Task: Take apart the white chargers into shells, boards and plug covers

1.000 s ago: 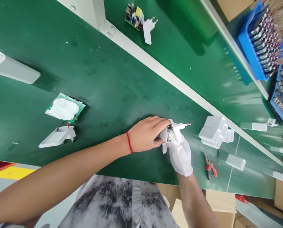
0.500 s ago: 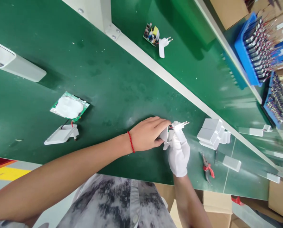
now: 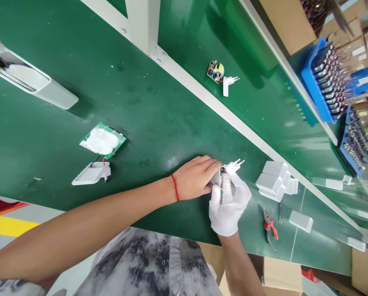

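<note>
My bare left hand (image 3: 196, 177), with a red string at the wrist, grips a small white charger plug (image 3: 230, 169) on the green table (image 3: 159, 123). My right hand (image 3: 229, 201), in a white glove, presses its fingers on the same plug from the near side. The plug's two metal pins point away to the right. Some red and black wiring shows inside its open shell.
A pile of white charger shells (image 3: 275, 181) lies right of my hands, with red-handled cutters (image 3: 269, 226) nearer. A green circuit board (image 3: 103, 140) and a white cover (image 3: 91, 173) lie left. Another board with plug (image 3: 221, 75) sits beyond the white rail (image 3: 202, 90). Blue trays (image 3: 329, 78) stand far right.
My gloved right hand has shifted left and spread its fingers over the plug. The view has drifted, so the table objects appear lower and further right.
</note>
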Available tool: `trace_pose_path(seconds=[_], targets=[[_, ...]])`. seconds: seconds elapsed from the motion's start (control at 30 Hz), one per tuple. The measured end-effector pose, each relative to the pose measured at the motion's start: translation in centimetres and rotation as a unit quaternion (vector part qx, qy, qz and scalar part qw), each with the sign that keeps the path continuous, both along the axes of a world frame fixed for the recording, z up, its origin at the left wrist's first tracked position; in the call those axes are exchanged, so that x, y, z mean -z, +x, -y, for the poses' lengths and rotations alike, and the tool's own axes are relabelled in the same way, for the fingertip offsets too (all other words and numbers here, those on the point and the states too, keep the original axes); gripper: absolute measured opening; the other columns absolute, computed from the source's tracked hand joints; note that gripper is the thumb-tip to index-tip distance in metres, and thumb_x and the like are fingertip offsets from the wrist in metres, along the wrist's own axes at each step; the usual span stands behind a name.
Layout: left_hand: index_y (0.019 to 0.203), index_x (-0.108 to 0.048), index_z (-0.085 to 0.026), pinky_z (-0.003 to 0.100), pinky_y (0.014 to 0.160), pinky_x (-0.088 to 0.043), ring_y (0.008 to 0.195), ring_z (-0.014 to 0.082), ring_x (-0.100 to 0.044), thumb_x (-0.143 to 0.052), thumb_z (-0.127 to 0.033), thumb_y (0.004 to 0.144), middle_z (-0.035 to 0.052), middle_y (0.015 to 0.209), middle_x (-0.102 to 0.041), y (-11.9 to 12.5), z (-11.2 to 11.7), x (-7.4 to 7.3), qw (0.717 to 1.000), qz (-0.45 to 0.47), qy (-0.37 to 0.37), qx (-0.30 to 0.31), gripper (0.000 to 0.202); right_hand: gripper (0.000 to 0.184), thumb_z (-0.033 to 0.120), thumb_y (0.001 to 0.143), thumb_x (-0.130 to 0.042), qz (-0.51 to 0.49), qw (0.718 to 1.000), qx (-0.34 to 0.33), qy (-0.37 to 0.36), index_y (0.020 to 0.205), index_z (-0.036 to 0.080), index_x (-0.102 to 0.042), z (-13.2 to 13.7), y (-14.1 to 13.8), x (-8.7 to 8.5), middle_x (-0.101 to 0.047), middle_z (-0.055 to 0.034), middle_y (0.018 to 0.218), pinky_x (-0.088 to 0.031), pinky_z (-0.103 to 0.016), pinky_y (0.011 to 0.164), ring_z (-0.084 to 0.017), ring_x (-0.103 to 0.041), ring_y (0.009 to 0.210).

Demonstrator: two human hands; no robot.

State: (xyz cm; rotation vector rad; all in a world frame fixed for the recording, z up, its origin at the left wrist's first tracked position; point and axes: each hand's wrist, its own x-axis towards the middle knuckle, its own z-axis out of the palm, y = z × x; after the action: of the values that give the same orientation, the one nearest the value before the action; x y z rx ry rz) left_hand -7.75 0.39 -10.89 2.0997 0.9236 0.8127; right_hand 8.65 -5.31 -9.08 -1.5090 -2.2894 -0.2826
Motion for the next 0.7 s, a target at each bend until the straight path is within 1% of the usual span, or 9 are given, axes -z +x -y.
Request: trace_pose_path(seconds=[0.17, 0.27, 0.33, 0.4, 0.43, 0.5, 0.57, 0.63, 0.7], targets=[[0.119, -0.049, -0.009, 0.042, 0.098, -0.047, 0.111, 0.0279, -0.058, -0.064, -0.017, 0.081, 0.0143, 0.118, -0.064, 0.1, 0.0, 0.1, 1.000, 0.003, 0.002, -0.002, 0.041, 0.059, 0.020, 0.088, -0.059, -0.026, 0.999, 0.036, -0.014, 0.144, 0.021, -0.042, 0.4, -0.3, 0.1, -0.052, -0.0185, 0.127, -0.056, -0.046, 0.087, -0.029, -0.058, 0.112], [0.119, -0.050, -0.009, 0.043, 0.097, -0.048, 0.110, 0.0281, -0.058, -0.063, -0.017, 0.081, 0.0148, 0.117, -0.065, 0.2, 0.0, 0.2, 1.000, 0.001, 0.004, -0.005, 0.041, 0.055, 0.024, 0.088, -0.061, -0.025, 0.999, 0.044, -0.013, 0.140, 0.024, -0.046, 0.5, -0.3, 0.5, -0.055, -0.0158, 0.126, -0.056, -0.043, 0.087, -0.027, -0.059, 0.112], [0.122, -0.049, -0.007, 0.044, 0.097, -0.048, 0.110, 0.0286, -0.058, -0.062, -0.016, 0.082, 0.0159, 0.118, -0.064, 0.0, 0.0, 0.2, 1.000, 0.003, 0.016, -0.005, 0.042, 0.047, 0.028, 0.088, -0.062, -0.066, 0.996, 0.063, -0.026, 0.134, 0.026, -0.053, 0.4, -0.2, 0.5, -0.060, -0.0122, 0.125, -0.056, -0.042, 0.090, -0.026, -0.061, 0.112], [0.129, -0.045, -0.007, 0.047, 0.098, -0.048, 0.112, 0.0297, -0.057, -0.063, -0.021, 0.084, 0.0167, 0.122, -0.063, -0.2, 0.1, 0.1, 0.999, 0.023, 0.037, -0.002, 0.051, 0.038, 0.031, 0.089, -0.060, -0.154, 0.977, 0.129, -0.073, 0.127, 0.026, -0.061, 0.1, -0.1, 0.1, -0.065, -0.0093, 0.123, -0.054, -0.042, 0.094, -0.025, -0.063, 0.111], [0.133, -0.042, -0.009, 0.048, 0.099, -0.048, 0.113, 0.0302, -0.055, -0.065, -0.025, 0.084, 0.0165, 0.125, -0.061, -0.3, 0.1, 0.0, 0.998, 0.041, 0.048, -0.003, 0.057, 0.035, 0.033, 0.089, -0.060, -0.221, 0.953, 0.176, -0.106, 0.123, 0.025, -0.063, -0.2, 0.0, -0.3, -0.066, -0.0086, 0.122, -0.053, -0.042, 0.095, -0.025, -0.064, 0.111], [0.141, -0.034, -0.013, 0.050, 0.101, -0.047, 0.118, 0.0312, -0.052, -0.071, -0.033, 0.081, 0.0151, 0.132, -0.058, -0.5, 0.2, -0.3, 0.994, 0.088, 0.060, -0.006, 0.073, 0.035, 0.038, 0.088, -0.061, -0.403, 0.868, 0.244, -0.157, 0.119, 0.021, -0.066, -0.9, 0.1, -1.3, -0.068, -0.0084, 0.121, -0.053, -0.043, 0.095, -0.025, -0.065, 0.109], [0.147, -0.027, -0.017, 0.049, 0.103, -0.047, 0.122, 0.0309, -0.049, -0.074, -0.036, 0.080, 0.0142, 0.135, -0.055, -0.4, 0.3, -0.6, 0.990, 0.131, 0.060, -0.006, 0.083, 0.038, 0.041, 0.086, -0.063, -0.587, 0.747, 0.246, -0.195, 0.116, 0.019, -0.067, -1.8, 0.2, -2.4, -0.068, -0.0080, 0.120, -0.057, -0.039, 0.088, -0.023, -0.067, 0.104], [0.149, -0.022, -0.019, 0.047, 0.102, -0.049, 0.122, 0.0293, -0.051, -0.072, -0.037, 0.083, 0.0147, 0.134, -0.056, -0.2, 0.4, -0.8, 0.985, 0.159, 0.064, -0.005, 0.085, 0.035, 0.042, 0.083, -0.066, -0.701, 0.634, 0.221, -0.240, 0.109, 0.019, -0.070, -2.6, 0.3, -3.4, -0.072, -0.0065, 0.111, -0.060, -0.030, 0.071, -0.018, -0.070, 0.089], [0.151, -0.020, -0.020, 0.045, 0.099, -0.052, 0.117, 0.0271, -0.055, -0.067, -0.038, 0.086, 0.0143, 0.128, -0.059, 0.0, 0.6, -1.0, 0.981, 0.176, 0.079, -0.012, 0.082, 0.031, 0.042, 0.080, -0.069, -0.749, 0.555, 0.212, -0.294, 0.099, 0.018, -0.073, -3.1, 0.3, -4.1, -0.075, -0.0040, 0.092, -0.058, -0.022, 0.055, -0.014, -0.069, 0.069]])
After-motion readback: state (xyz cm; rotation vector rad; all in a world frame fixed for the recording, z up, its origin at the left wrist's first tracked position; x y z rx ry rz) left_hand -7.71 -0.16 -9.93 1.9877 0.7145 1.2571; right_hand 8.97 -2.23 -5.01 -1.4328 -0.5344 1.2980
